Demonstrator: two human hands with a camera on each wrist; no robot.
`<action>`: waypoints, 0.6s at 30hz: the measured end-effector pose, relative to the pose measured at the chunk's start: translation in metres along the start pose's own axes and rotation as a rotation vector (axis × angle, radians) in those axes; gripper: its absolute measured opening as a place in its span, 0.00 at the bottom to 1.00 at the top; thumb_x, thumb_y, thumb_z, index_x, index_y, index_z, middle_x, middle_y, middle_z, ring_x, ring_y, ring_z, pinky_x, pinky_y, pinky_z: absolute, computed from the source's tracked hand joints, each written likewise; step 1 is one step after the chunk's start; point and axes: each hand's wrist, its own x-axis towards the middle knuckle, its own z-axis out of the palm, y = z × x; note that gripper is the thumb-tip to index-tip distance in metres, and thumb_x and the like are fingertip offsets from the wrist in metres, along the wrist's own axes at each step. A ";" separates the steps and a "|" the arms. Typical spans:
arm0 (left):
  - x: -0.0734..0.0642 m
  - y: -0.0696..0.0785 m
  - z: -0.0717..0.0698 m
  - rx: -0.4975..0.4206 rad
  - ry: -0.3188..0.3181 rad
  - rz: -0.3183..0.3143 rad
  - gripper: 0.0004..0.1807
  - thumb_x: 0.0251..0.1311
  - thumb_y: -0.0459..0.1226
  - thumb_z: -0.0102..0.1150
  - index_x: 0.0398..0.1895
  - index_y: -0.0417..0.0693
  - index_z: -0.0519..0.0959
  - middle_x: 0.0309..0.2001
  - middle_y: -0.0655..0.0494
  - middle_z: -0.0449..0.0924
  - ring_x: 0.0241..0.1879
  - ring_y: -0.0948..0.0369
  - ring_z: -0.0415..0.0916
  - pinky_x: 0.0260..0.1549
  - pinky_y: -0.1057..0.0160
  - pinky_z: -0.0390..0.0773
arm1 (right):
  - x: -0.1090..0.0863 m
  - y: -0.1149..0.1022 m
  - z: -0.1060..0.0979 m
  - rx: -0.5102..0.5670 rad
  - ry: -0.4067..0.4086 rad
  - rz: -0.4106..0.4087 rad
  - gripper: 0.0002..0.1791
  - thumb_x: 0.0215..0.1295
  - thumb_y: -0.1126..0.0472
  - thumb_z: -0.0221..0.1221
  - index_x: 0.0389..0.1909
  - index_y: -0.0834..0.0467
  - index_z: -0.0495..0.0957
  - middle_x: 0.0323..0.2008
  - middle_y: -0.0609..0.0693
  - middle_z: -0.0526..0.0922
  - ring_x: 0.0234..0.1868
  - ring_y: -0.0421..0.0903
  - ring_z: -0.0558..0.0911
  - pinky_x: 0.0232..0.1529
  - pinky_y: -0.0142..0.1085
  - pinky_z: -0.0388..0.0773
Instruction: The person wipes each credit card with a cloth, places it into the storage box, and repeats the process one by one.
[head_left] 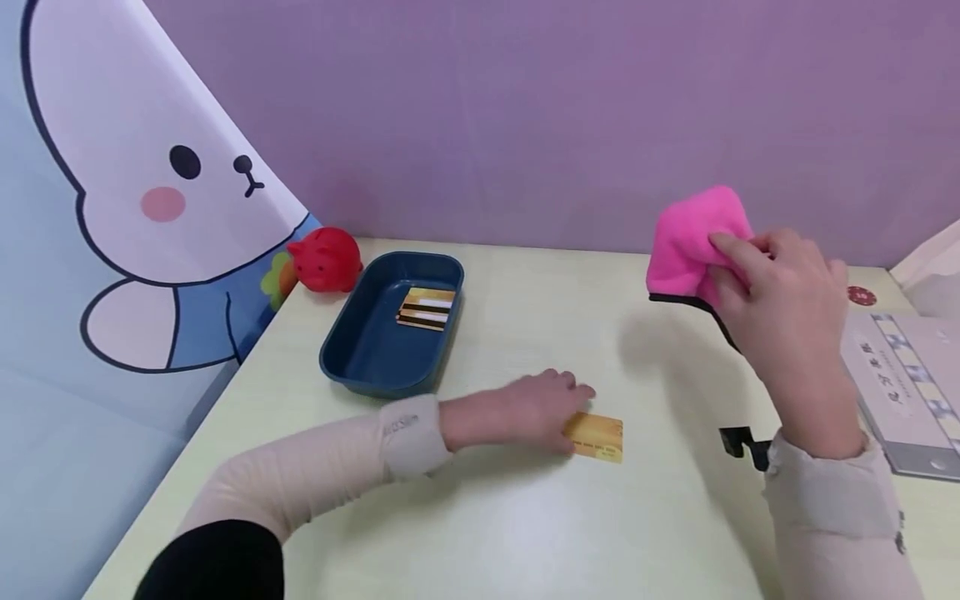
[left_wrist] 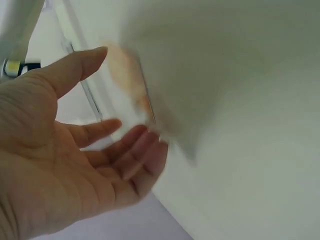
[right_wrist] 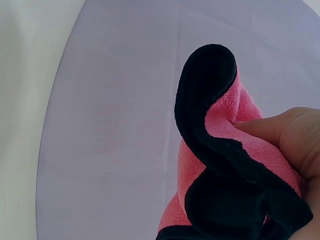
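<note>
My left hand (head_left: 542, 410) hovers at a gold card (head_left: 596, 437) on the table and covers the card's left end. In the left wrist view, that hand (left_wrist: 95, 145) has its thumb and fingers spread apart with nothing gripped between them. The card (left_wrist: 127, 80) looks blurred just beyond the fingertips. Up off the table, my right hand (head_left: 795, 300) pinches a pink cloth (head_left: 693, 237) with black edging. Seen from the right wrist, the thumb of that hand (right_wrist: 297, 145) presses into the folds of the cloth (right_wrist: 230, 117).
A dark blue tray (head_left: 360, 367) stands at the back left, with several striped gold cards (head_left: 426, 308) inside. Behind it is a red piggy bank (head_left: 326, 260). On the right lie a grey flat box (head_left: 896, 392), a small red disc (head_left: 862, 296) and a black piece (head_left: 737, 440).
</note>
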 end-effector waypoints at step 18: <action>0.015 0.003 0.013 -0.049 0.005 0.011 0.24 0.53 0.50 0.71 0.47 0.55 0.69 0.42 0.61 0.66 0.46 0.62 0.62 0.42 0.68 0.68 | 0.000 -0.001 0.002 -0.001 0.012 -0.007 0.17 0.67 0.65 0.59 0.55 0.55 0.84 0.39 0.68 0.80 0.39 0.66 0.75 0.37 0.54 0.56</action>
